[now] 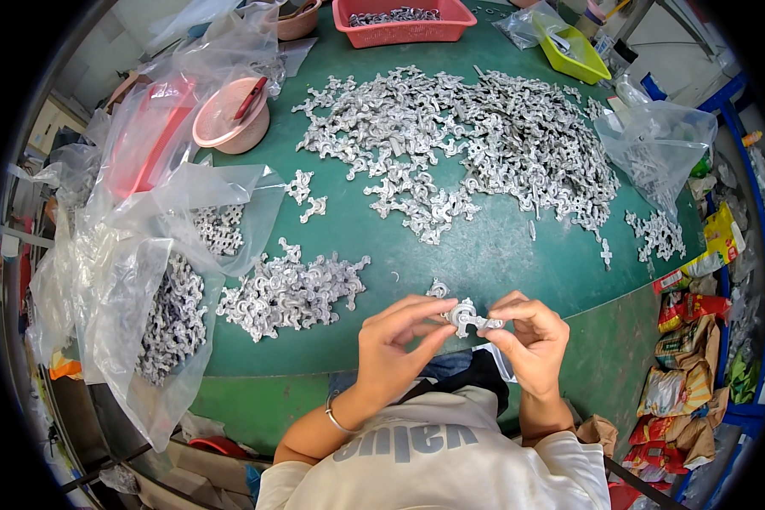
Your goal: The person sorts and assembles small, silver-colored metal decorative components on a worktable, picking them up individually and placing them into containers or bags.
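Note:
Close to the table's near edge, a small silver-grey metal casting (464,318) with curved arms is pinched between my two hands. Thumb and fingertips of my left hand (399,340) grip its left side. My right hand (529,333) pinches its right end, where I cannot tell whether a second piece is joined. Another small casting (437,289) lies on the green table just beyond my left fingertips. Left of my hands sits a low heap of similar castings (293,293). A far larger pile of metal castings (459,144) spreads across the table's middle.
Clear plastic bags of castings (102,280) crowd the left side, beside a pink bowl (245,127) with a red-handled tool on it. A red tray (408,32) and a yellow-green basket (574,55) stand far back. At right are a plastic bag (659,140) and shelved packets (684,348).

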A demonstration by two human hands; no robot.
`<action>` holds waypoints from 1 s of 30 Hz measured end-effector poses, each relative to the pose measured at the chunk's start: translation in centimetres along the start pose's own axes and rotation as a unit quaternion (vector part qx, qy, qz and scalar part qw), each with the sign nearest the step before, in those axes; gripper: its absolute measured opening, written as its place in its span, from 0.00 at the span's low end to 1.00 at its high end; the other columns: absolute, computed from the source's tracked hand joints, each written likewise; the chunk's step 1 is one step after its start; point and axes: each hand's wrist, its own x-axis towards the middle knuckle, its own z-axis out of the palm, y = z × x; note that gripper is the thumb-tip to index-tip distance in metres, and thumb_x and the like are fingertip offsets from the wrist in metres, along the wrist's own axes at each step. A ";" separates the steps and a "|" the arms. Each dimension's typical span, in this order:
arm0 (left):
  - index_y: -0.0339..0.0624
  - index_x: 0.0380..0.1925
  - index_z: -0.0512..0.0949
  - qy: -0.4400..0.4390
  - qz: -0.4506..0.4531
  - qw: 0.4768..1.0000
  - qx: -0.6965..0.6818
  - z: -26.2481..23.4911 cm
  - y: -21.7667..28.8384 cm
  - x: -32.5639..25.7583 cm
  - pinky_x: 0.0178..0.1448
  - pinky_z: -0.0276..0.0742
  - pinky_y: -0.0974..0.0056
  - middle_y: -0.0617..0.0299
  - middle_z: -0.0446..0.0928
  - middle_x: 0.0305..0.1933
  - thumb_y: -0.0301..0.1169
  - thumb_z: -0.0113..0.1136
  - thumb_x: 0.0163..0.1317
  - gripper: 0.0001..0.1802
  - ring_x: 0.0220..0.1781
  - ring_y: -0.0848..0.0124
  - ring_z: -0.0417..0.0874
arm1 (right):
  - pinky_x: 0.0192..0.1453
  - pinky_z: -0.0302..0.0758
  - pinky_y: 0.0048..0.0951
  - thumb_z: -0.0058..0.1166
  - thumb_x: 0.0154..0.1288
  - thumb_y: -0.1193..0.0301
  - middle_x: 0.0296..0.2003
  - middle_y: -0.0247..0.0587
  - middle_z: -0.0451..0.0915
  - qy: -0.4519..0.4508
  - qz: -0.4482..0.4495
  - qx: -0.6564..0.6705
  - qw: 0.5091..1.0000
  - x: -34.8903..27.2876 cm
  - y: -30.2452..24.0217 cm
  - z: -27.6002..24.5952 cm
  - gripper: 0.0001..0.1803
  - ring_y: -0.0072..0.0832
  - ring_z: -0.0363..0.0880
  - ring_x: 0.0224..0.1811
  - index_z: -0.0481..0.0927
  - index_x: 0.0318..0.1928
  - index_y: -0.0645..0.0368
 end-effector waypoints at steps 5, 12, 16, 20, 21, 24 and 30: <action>0.26 0.40 0.74 -0.004 0.003 1.000 -0.002 -0.1 0.6 -0.3 0.43 0.77 0.71 0.50 0.72 0.41 0.08 0.54 0.47 0.17 0.41 0.68 0.78 | 0.35 0.67 0.24 0.60 0.46 0.83 0.28 0.43 0.78 -0.016 -0.028 -0.021 0.999 -0.1 0.0 0.0 0.11 0.27 0.72 0.31 0.76 0.33 0.68; 0.32 0.34 0.75 0.175 0.029 0.960 0.219 -4.6 -0.4 -0.4 0.37 0.73 0.72 0.57 0.74 0.35 0.13 0.54 0.50 0.10 0.33 0.74 0.75 | 0.37 0.68 0.27 0.59 0.46 0.78 0.30 0.40 0.78 -0.039 -0.014 -0.214 0.976 2.2 3.2 -0.1 0.15 0.29 0.72 0.30 0.77 0.39 0.64; 0.35 0.34 0.75 0.203 0.073 0.790 0.574 -8.7 -0.2 -0.6 0.46 0.65 0.62 0.54 0.71 0.34 0.18 0.54 0.49 0.10 0.39 0.61 0.70 | 0.41 0.68 0.32 0.57 0.48 0.78 0.33 0.45 0.76 -0.006 -0.066 -0.376 0.924 4.7 5.5 -0.2 0.16 0.38 0.71 0.35 0.75 0.41 0.65; 0.38 0.37 0.75 0.234 0.063 0.744 0.623 -8.7 -0.3 -0.4 0.50 0.62 0.60 0.52 0.68 0.44 0.19 0.56 0.49 0.13 0.45 0.59 0.67 | 0.45 0.65 0.34 0.55 0.48 0.79 0.41 0.44 0.72 -0.047 -0.144 -0.498 0.854 7.6 7.8 1.1 0.15 0.40 0.68 0.42 0.76 0.40 0.62; 0.38 0.38 0.75 0.237 0.072 0.746 0.618 -8.3 -0.3 -0.3 0.51 0.61 0.59 0.52 0.67 0.46 0.19 0.56 0.49 0.14 0.46 0.59 0.66 | 0.45 0.64 0.34 0.54 0.48 0.79 0.41 0.43 0.71 -0.059 -0.149 -0.541 0.825 7.9 8.3 1.2 0.15 0.39 0.67 0.42 0.76 0.40 0.62; 0.39 0.40 0.74 0.234 0.084 0.766 0.593 -7.4 -0.3 -0.5 0.53 0.61 0.59 0.52 0.66 0.49 0.20 0.58 0.47 0.16 0.48 0.58 0.66 | 0.44 0.62 0.34 0.53 0.48 0.78 0.40 0.42 0.70 -0.062 -0.141 -0.553 0.819 8.1 7.7 1.6 0.10 0.38 0.65 0.42 0.76 0.35 0.60; 0.38 0.42 0.74 0.152 0.100 0.854 0.487 -4.9 -0.1 -0.7 0.49 0.67 0.64 0.53 0.68 0.49 0.19 0.58 0.47 0.19 0.45 0.62 0.71 | 0.38 0.65 0.33 0.54 0.50 0.79 0.27 0.41 0.73 -0.008 -0.097 -0.443 0.891 6.0 7.9 0.0 0.07 0.36 0.70 0.31 0.74 0.33 0.62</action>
